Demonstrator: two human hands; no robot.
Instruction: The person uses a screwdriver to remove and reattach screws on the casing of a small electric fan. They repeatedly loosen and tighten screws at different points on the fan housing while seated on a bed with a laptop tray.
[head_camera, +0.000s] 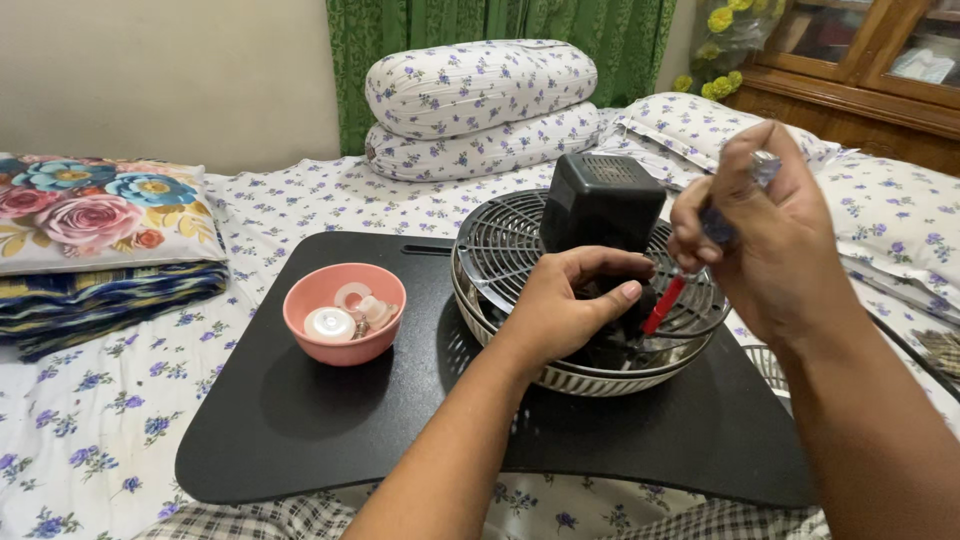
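Two hands at a small fan laid on a black lap tray on a bed.

The left hand (565, 300) has its grip curled around the dark hub under the black plastic motor housing (601, 200) of the round metal-wire fan cage (500, 250). The right hand (770, 235) has its grip closed on a red-shafted screwdriver with a clear handle (690, 265), tip down at the hub. The fan rests on the flat black tray (330, 420). Beside it, a pink round bowl (343, 315) holds small white and clear plastic parts (345, 312).
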